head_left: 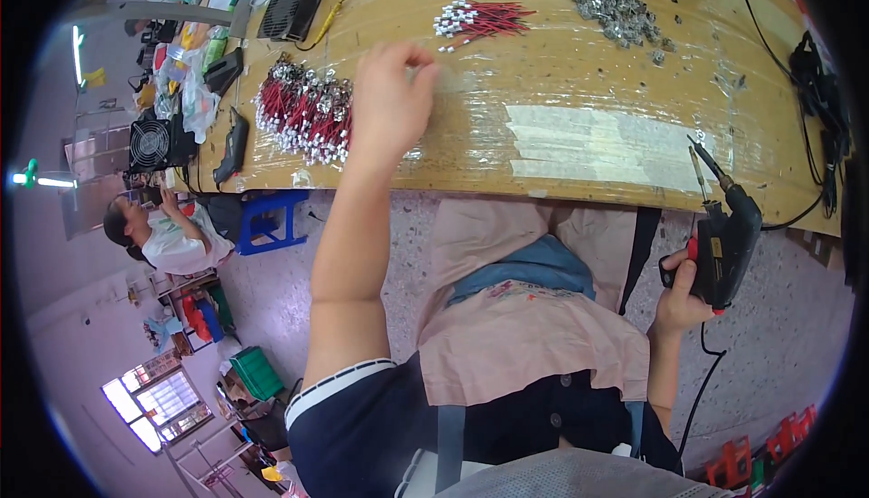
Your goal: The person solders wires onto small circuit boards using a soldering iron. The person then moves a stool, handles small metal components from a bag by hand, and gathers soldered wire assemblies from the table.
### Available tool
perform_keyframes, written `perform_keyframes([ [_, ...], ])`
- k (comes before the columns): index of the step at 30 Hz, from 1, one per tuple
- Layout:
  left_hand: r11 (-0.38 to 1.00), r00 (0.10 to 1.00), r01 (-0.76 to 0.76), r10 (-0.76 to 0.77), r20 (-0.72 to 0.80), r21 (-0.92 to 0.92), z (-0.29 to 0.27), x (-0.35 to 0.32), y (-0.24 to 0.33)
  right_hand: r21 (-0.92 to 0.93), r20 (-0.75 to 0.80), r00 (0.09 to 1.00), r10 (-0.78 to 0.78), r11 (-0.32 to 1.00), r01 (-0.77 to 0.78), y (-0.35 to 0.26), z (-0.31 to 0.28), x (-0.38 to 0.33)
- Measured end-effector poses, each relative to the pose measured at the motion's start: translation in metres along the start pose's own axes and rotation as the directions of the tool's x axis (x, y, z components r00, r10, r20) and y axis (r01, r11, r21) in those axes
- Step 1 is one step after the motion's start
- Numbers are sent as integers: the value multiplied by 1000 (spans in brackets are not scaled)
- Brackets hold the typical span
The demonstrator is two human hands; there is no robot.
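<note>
My left hand [391,104] is over the table with its fingers curled in and slightly blurred. Anything between the fingertips is hidden. Right beside it, to the left, lies a large heap of red wires with metal pieces and white connectors [303,109]. Farther off to its right is a smaller bundle of red wires with white plugs [484,23]. At the table's front edge on the right, my right hand [683,301] grips a black soldering gun [731,240] with a red trigger. The gun's thin tip points up and to the left over the tabletop.
Loose small metal parts [620,0] are heaped at the far right. Pale tape strips [597,143] cover part of the tabletop. Black cables [810,109] run along the right edge. Another black gun-shaped tool [233,147] lies far left, near a seated person [181,237] on a blue stool [274,226].
</note>
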State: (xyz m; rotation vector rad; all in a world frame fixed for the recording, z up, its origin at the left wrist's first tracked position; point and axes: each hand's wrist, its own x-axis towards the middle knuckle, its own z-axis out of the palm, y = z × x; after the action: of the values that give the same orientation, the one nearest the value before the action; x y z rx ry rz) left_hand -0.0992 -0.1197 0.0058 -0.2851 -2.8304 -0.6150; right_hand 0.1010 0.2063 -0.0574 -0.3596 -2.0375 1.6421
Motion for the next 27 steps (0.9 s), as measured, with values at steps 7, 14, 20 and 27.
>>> perform_keyframes([
  [7,993,999,-31,32,-14,113,21,13,6,9,-51,999,-12,1000,13,1,-1,-5],
  [14,919,985,58,12,175,-389,12,-39,93,187,-123,975,186,969,-162,-22,21,13],
  [20,782,943,-37,233,237,-622,36,-63,154,441,75,956,283,851,-287,-32,29,35],
  [27,746,902,-27,306,306,-665,49,-68,181,432,-64,939,337,858,-278,-32,17,37],
])
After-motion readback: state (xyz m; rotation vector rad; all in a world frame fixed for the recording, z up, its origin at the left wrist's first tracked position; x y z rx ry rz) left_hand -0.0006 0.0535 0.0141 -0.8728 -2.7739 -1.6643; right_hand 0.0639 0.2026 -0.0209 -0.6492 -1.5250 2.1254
